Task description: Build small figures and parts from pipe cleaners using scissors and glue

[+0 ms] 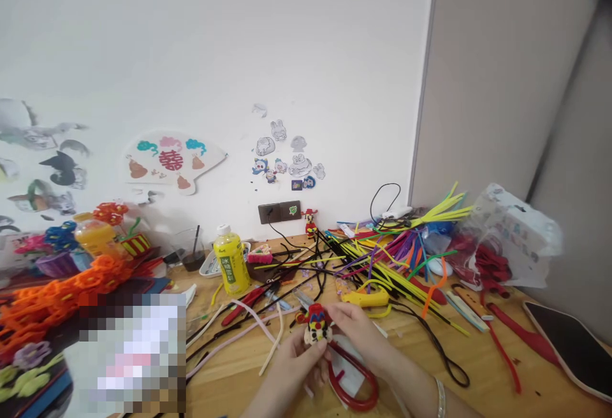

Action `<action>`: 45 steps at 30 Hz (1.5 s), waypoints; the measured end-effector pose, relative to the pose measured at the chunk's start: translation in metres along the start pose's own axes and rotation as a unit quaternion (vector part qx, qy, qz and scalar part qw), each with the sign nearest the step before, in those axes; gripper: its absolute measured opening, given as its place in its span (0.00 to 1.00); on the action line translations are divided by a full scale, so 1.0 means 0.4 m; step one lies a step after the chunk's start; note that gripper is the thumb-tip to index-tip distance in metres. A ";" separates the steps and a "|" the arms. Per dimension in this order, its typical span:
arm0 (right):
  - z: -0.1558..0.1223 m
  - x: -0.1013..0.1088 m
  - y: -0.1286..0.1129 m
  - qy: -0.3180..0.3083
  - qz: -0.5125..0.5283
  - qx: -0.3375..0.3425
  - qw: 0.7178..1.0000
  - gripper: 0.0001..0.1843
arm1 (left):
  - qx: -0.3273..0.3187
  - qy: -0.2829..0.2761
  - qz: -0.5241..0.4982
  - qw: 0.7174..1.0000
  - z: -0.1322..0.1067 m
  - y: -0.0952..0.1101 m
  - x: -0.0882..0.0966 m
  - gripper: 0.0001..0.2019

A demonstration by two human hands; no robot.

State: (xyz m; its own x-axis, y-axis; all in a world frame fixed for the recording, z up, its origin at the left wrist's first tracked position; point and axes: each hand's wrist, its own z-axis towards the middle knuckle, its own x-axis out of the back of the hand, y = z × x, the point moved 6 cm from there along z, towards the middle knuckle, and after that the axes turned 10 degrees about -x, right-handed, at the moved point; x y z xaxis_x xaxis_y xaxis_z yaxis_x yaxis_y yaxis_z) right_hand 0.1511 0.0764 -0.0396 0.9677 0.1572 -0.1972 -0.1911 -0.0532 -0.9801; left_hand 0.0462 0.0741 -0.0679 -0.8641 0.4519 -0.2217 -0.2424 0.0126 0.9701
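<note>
Pipe-cleaner doll (pixel 316 324): small, red, black and yellow, held low at centre above a wooden table (pixel 535 392). Left hand (pixel 291 367) cups it from below and the side, fingers curled round its body. Right hand (pixel 358 335) on the opposite side, fingers pinching its upper edge; silver bangle (pixel 440 399) on that wrist. Hands close together, neither spread.

Just below the doll: red pipe-cleaner loop (pixel 354 387) lying on white paper (pixel 347 367). To its right, yellow glue gun (pixel 366 298), black cord (pixel 442 357) trailing toward lower right. Beyond the doll, heap of pipe cleaners (pixel 382 259) in yellow, black, purple, orange and blue. Far right of the doll, clear plastic bag (pixel 514 233) with red pieces inside, and black tablet (pixel 574 348) near the table's corner. Left of the doll, yellow bottle (pixel 232 259), glass (pixel 189 249), orange pipe-cleaner chain (pixel 57 300). Farther out past the doll, white wall (pixel 215 55) with wall socket (pixel 280 212), paper fan (pixel 172 160) and stickers (pixel 287 157); smaller figure (pixel 310 222) stands just right of the socket. Lower left hidden by pixelated patch.
</note>
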 end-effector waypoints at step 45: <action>-0.095 -0.086 -0.059 0.033 -0.327 0.299 0.896 0.08 | -0.047 0.107 0.128 0.985 -0.011 0.140 0.088 0.10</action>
State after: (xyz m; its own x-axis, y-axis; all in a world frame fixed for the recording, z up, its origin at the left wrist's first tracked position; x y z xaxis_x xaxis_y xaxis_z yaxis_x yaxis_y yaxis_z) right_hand 0.1284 0.0348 -0.0091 0.9088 -0.0969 0.4058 0.3850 0.5697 -0.7261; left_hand 0.0003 0.0866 -0.0217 -0.9730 0.2310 0.0027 -0.0364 -0.1647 0.9857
